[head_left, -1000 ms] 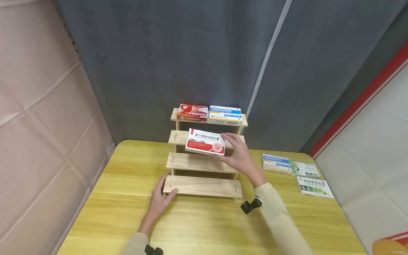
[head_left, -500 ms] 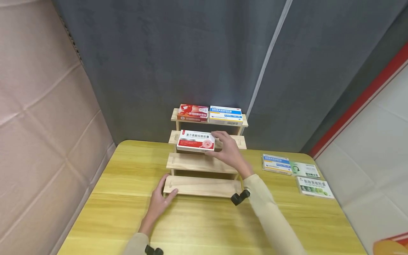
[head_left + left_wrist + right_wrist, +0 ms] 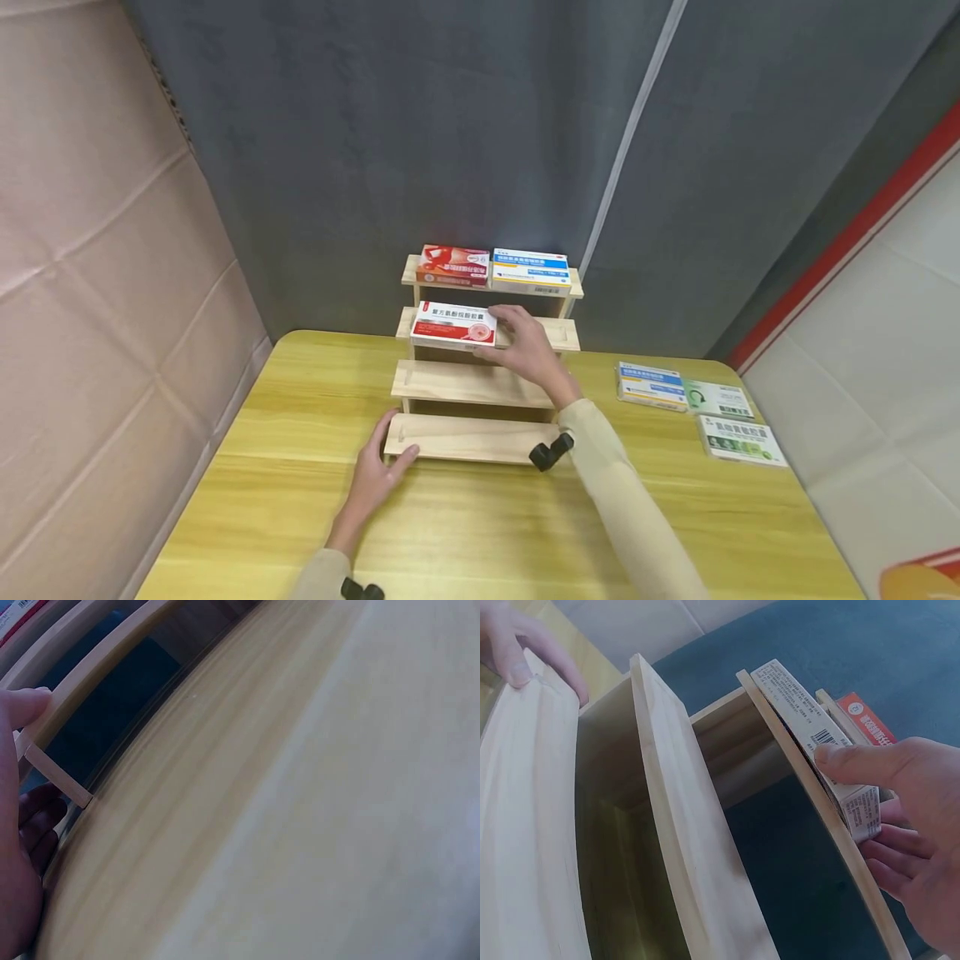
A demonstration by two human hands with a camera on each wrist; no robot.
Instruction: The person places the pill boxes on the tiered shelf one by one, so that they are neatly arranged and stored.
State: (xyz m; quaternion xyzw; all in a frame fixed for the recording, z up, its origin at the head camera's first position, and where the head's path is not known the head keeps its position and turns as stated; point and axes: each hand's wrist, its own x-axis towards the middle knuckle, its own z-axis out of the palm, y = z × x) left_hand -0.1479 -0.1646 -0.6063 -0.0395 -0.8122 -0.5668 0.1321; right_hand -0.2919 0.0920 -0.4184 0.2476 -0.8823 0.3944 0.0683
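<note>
A tiered wooden display rack (image 3: 472, 437) stands on the table. My left hand (image 3: 375, 471) grips the left end of its lowest step, the thumb on top and the other fingers at the side. My right hand (image 3: 527, 350) holds a white and red medicine box (image 3: 452, 327) by its right end, thumb at the front edge and fingers behind. That box lies at the left part of the second step from the top. In the right wrist view the medicine box (image 3: 802, 709) sits along the step's board, under the thumb.
On the top step lie a red medicine box (image 3: 453, 265) and a blue and white one (image 3: 531, 272). Right of the rack on the table (image 3: 450, 533) are another blue and white box (image 3: 651, 387) and two green and white boxes (image 3: 717, 399). A grey curtain (image 3: 420, 125) hangs behind.
My right hand has carried the white and red box leftward and lowered it onto the second step from the top. The left hand has stayed on the lowest step.
</note>
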